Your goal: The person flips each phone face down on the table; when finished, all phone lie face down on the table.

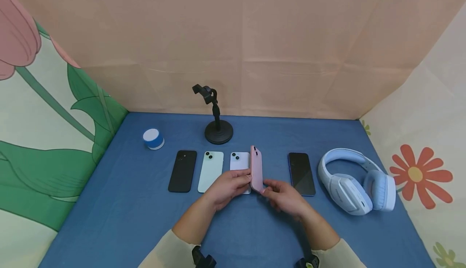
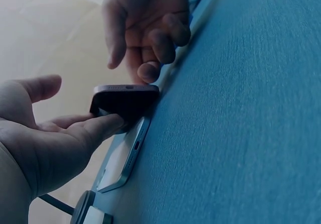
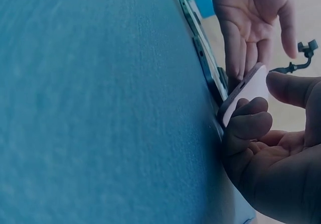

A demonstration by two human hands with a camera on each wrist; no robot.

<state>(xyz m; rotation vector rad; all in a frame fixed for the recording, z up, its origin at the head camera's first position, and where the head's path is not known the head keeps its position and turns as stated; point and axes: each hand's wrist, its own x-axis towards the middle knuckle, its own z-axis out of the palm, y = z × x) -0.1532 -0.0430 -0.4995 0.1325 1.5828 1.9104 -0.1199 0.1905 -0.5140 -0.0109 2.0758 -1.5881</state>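
Observation:
A pink phone stands tilted on its long edge between my two hands, its back facing right. Extended fingers of my left hand touch the dark screen side, seen in the left wrist view; that thumb is apart from it. On the back side, bent fingers of my right hand rest near the lower edge, as the right wrist view shows. The right thumb is close to the phone without visibly gripping it. Beneath my left hand lies a lilac phone, partly hidden. A mint-green phone is to its left.
A black phone lies farther left. To the right are a dark-screened phone and light-blue headphones. A black phone stand and a blue-and-white round container stand toward the back of the blue table.

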